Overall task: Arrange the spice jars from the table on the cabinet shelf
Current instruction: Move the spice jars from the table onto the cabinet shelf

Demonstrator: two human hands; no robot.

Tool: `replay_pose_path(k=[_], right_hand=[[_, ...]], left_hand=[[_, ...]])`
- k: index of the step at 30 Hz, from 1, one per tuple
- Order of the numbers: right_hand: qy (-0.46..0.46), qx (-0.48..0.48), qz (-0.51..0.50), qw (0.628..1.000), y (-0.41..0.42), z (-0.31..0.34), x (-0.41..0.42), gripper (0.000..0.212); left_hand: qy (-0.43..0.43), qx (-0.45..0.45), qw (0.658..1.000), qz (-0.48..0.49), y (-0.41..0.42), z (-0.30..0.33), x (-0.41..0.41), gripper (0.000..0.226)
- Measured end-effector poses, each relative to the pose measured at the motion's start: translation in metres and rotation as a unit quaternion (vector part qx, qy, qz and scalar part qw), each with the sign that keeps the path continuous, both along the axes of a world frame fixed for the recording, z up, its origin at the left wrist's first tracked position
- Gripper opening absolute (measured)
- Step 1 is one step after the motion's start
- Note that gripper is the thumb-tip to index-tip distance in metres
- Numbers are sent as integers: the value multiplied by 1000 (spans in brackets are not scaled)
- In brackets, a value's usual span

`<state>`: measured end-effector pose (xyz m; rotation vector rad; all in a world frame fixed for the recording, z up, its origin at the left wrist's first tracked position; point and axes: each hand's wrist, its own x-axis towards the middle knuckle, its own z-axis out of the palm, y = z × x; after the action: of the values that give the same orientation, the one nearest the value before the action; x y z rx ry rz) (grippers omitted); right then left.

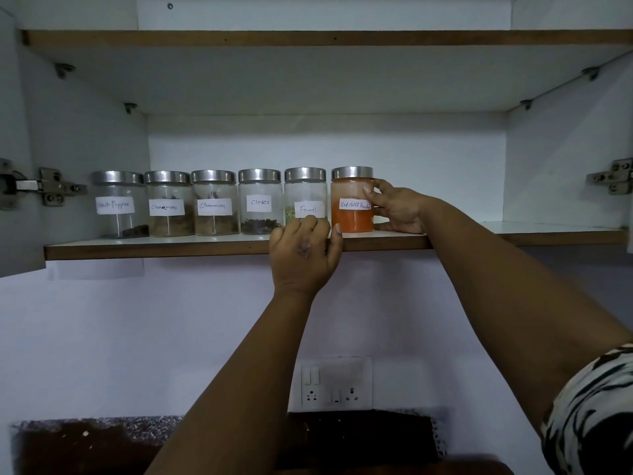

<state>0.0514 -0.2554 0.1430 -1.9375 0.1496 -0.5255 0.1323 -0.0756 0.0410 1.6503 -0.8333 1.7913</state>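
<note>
Several glass spice jars with steel lids stand in a row on the cabinet shelf (154, 248): black pepper (118, 204), two cinnamon jars (168, 205) (214, 204), cloves (260, 202), fennel (305, 197) and red chilli powder (352, 200). My left hand (303, 255) is raised at the shelf's front edge, its fingers curled around the base of the fennel jar. My right hand (397, 209) grips the right side of the red chilli powder jar, fingers by its label and thumb low near the shelf.
The shelf runs bare to the right of the chilli jar, up to the cabinet wall (565, 149). An upper shelf (308, 37) sits above. Door hinges (51, 190) (609, 176) flank the opening. A switch and socket panel (335, 382) is on the wall below, above a dark counter (102, 440).
</note>
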Motion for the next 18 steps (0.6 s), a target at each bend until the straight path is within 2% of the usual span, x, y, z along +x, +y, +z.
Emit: replay_pose_path(k=[18], right_hand=[[18,-62,-56,996,11,-3,-14,79]], left_hand=[[12,20,1000,-7,5,2,-2,35]])
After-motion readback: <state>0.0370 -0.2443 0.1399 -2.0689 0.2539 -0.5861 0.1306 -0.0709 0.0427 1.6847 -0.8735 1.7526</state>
